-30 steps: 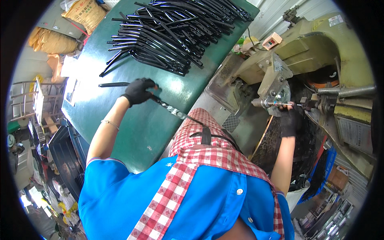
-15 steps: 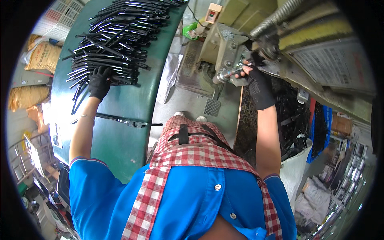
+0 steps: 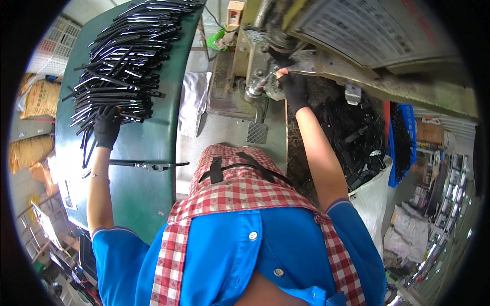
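Note:
My left hand (image 3: 107, 127), in a black glove with bare fingertips, is at the near end of a heap of long black wiper arms (image 3: 127, 66). Its fingers bend closed over the arms at the edge. A single wiper arm (image 3: 153, 166) lies apart, crosswise, nearer to me. On the right, my gloved right hand (image 3: 294, 92) reaches to the metal fixture (image 3: 260, 76) of a machine. Its fingers are drawn together there, mostly hidden by glove and machine, so what they hold cannot be made out.
The heap lies on a green table (image 3: 143, 204). A foot pedal (image 3: 256, 132) stands on the floor below the machine. Right of it are a mass of black parts (image 3: 352, 127), a white sack (image 3: 372, 196) and a blue crate (image 3: 403, 122). A large machine panel (image 3: 372, 30) overhangs the upper right.
The whole view has shifted, so the table and machine sit further left. My right hand is slightly deeper into the fixture, with fewer fingers showing. My left hand stays on the wiper arms.

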### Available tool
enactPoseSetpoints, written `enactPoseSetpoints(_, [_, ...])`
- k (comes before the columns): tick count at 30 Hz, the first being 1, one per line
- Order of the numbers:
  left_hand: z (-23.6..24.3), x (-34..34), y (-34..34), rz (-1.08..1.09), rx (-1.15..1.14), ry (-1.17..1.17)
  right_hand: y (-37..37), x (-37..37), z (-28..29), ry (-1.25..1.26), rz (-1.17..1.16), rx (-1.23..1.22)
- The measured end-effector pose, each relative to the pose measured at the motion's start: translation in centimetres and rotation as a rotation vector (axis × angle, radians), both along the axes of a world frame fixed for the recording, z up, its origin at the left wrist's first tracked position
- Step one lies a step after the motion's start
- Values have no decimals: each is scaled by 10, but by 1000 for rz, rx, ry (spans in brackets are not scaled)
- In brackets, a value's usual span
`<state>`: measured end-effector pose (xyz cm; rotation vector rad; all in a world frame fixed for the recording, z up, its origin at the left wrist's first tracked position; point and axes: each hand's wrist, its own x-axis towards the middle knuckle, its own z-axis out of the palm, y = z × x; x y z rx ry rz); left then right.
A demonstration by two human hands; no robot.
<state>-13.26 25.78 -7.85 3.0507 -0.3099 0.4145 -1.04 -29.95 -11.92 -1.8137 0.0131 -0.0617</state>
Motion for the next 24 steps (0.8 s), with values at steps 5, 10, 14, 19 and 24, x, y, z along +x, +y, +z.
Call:
enactPoseSetpoints(5, [27,16,16,24,30,-353,-103,-19,-34,-222,-214,-512])
enactPoseSetpoints(10, [66,43,-26,-77,-4,-208,-182,-35,-33,170,-253,-1208])
enactPoseSetpoints(14, [81,63,-119,-400,-169,7,-186,-29,-32,492,-54,-1278])
enactPoseSetpoints(19, [82,45,-203,-400,-183,347,-221,-40,-25,-172,-435,-374])
enactPoseSetpoints(24, [76,32,-252,-432,-290,474,-161,-60,79,-148,43,1153])
